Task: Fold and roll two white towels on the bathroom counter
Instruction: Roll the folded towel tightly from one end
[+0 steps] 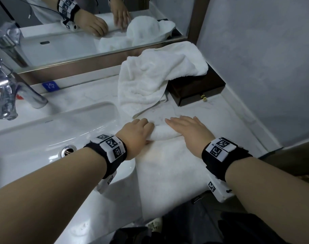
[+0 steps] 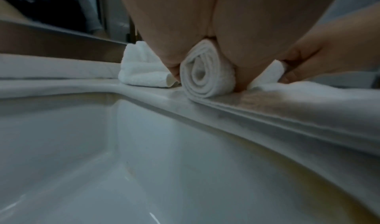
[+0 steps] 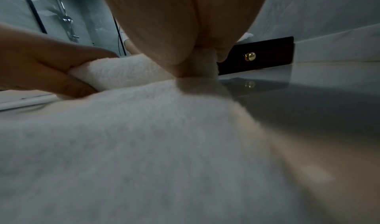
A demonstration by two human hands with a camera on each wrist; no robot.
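A white towel (image 1: 167, 164) lies flat on the counter, and its far end is wound into a tight roll (image 1: 163, 133). The spiral end of this roll (image 2: 207, 76) shows in the left wrist view. My left hand (image 1: 137, 131) grips the roll's left end, fingers curled over it and thumb on the near side. My right hand (image 1: 185, 127) lies over the right end, fingers across the top and thumb in front (image 3: 174, 48). A second white towel (image 1: 150, 76) sits crumpled at the back, draped partly over a dark box (image 1: 199, 88).
The sink basin (image 1: 53, 138) lies directly left of the towel, with a chrome tap (image 1: 7, 88) behind it. A mirror (image 1: 79, 23) runs along the back wall. The dark box has a brass knob (image 3: 249, 56). A grey wall (image 1: 264, 59) bounds the counter on the right.
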